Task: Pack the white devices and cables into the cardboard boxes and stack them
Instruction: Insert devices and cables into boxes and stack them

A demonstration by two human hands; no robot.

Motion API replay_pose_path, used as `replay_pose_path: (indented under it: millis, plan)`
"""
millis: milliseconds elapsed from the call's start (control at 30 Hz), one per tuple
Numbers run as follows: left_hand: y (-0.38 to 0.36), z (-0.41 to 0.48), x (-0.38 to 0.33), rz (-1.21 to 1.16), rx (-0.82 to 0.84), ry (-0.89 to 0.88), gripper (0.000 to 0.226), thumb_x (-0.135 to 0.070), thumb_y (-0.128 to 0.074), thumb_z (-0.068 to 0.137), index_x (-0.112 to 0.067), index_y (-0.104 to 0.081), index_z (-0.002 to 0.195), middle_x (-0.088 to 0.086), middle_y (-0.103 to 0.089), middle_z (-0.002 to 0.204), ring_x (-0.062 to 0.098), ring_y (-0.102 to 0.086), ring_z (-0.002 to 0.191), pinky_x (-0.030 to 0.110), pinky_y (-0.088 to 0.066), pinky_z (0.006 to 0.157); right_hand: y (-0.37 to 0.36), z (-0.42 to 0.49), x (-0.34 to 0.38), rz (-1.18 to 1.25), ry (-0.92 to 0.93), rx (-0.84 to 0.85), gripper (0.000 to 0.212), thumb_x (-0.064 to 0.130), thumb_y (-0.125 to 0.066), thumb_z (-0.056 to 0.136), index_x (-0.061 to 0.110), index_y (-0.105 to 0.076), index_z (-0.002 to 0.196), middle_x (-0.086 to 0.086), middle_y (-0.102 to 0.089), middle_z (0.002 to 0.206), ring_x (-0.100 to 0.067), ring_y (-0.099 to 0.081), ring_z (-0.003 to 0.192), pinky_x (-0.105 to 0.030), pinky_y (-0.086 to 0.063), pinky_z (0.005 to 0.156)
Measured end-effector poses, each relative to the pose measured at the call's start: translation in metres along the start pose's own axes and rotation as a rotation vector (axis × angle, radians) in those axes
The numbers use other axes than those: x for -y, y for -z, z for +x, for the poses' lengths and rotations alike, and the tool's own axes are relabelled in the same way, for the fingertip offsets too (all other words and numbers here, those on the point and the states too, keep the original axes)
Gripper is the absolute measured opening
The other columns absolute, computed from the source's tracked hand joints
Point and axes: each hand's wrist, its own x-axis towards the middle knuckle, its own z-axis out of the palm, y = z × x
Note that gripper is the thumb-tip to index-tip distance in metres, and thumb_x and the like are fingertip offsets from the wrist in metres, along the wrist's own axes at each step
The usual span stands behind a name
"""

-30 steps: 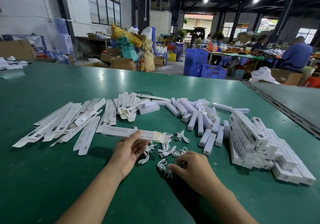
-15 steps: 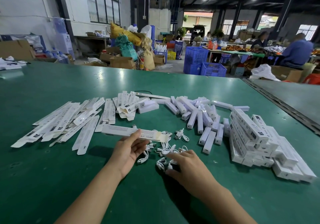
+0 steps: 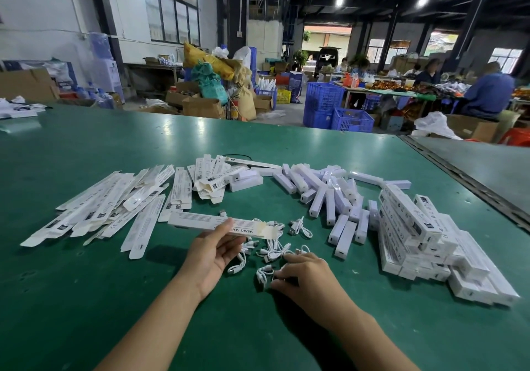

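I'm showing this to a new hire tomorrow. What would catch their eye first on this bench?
Probably the stack of packed white boxes at the right of the green table, and the fan of flat unfolded white cartons at the left. In front, the left hand holds one long white carton, while the right hand picks among small coiled white cables.

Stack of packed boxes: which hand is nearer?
Right. The right hand lies on the cables, closer to the stack; the left hand, holding a box, is farther away.
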Motion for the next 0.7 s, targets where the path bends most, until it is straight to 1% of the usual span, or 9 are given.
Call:
replay_pose_path:
  millis: [133,200,267,333,400,500,567,633,700]
  plan:
    - [0.0,-0.001,0.0,-0.004,0.004,-0.002,0.024,-0.02,-0.075,0.071,-0.003,-0.069,0.088,0.017,-0.074,0.078,0.02,-0.073,0.067,0.026,-0.058,0.054,0.0,-0.002,-0.001,0.014,-0.045,0.024,0.026,0.038,-0.068,0.087,0.022,-0.075,0.106,0.0,-0.069,0.115,-0.017,-0.056,0.112,-0.025,-0.037,0.099]
    - [0.0,-0.001,0.0,-0.002,0.001,-0.003,0.027,-0.02,-0.075,0.072,-0.002,-0.067,0.091,0.017,-0.074,0.078,0.02,-0.073,0.066,0.025,-0.058,0.054,0.0,-0.004,-0.001,0.041,-0.053,-0.009,0.016,0.028,-0.068,0.086,0.02,-0.075,0.098,0.006,-0.07,0.099,-0.013,-0.058,0.094,-0.025,-0.041,0.089]
    - [0.0,-0.001,-0.001,0.002,0.001,-0.003,0.029,-0.02,-0.074,0.072,-0.002,-0.065,0.093,0.016,-0.074,0.076,0.019,-0.073,0.065,0.025,-0.058,0.053,0.001,-0.004,-0.001,0.065,-0.117,-0.049,0.015,0.023,-0.064,0.087,0.023,-0.071,0.1,0.007,-0.069,0.094,-0.011,-0.055,0.085,-0.019,-0.038,0.076]
    - [0.0,-0.001,0.0,0.001,0.012,-0.002,0.029,-0.02,-0.074,0.072,-0.003,-0.064,0.092,0.016,-0.074,0.075,0.018,-0.073,0.065,0.025,-0.058,0.053,0.002,-0.004,-0.002,0.097,-0.192,-0.08,0.022,0.024,-0.063,0.089,0.026,-0.066,0.111,0.004,-0.07,0.099,-0.014,-0.058,0.087,-0.018,-0.037,0.072]
    - [0.0,0.0,0.0,0.003,0.019,-0.003,0.029,-0.021,-0.074,0.072,-0.003,-0.065,0.093,0.015,-0.074,0.076,0.018,-0.073,0.065,0.025,-0.058,0.053,0.005,-0.004,-0.004,0.131,-0.229,-0.119,0.026,0.025,-0.066,0.089,0.026,-0.064,0.115,0.003,-0.072,0.1,-0.016,-0.063,0.091,-0.02,-0.042,0.076]
    - [-0.002,0.0,0.001,0.037,0.008,-0.016,0.032,-0.02,-0.074,0.072,-0.001,-0.064,0.095,0.015,-0.073,0.076,0.019,-0.073,0.066,0.026,-0.058,0.054,0.014,-0.004,-0.005,0.228,-0.25,-0.223,0.023,0.024,-0.074,0.086,0.023,-0.071,0.109,0.009,-0.073,0.093,-0.004,-0.066,0.086,-0.014,-0.047,0.081]
    - [-0.005,-0.001,0.003,0.073,0.005,-0.04,0.032,-0.02,-0.074,0.072,-0.001,-0.062,0.095,0.013,-0.072,0.074,0.019,-0.073,0.066,0.026,-0.058,0.055,0.018,-0.005,-0.005,0.317,-0.203,-0.296,0.022,0.019,-0.076,0.085,0.018,-0.075,0.107,0.014,-0.071,0.087,0.005,-0.065,0.081,-0.007,-0.046,0.076]
    - [-0.008,-0.002,0.006,0.114,0.019,-0.077,0.034,-0.02,-0.073,0.072,0.001,-0.064,0.097,0.013,-0.074,0.077,0.018,-0.073,0.066,0.026,-0.059,0.056,0.017,-0.005,-0.003,0.386,-0.15,-0.341,0.021,0.014,-0.075,0.086,0.016,-0.076,0.107,0.017,-0.07,0.094,0.009,-0.064,0.085,-0.004,-0.043,0.073]
    - [-0.011,-0.005,0.008,0.16,0.039,-0.114,0.036,-0.02,-0.073,0.072,0.002,-0.066,0.099,0.016,-0.076,0.085,0.018,-0.073,0.068,0.025,-0.06,0.058,0.015,-0.005,0.0,0.464,-0.153,-0.362,0.022,0.01,-0.074,0.086,0.019,-0.077,0.105,0.016,-0.069,0.101,0.006,-0.064,0.089,-0.005,-0.043,0.073]
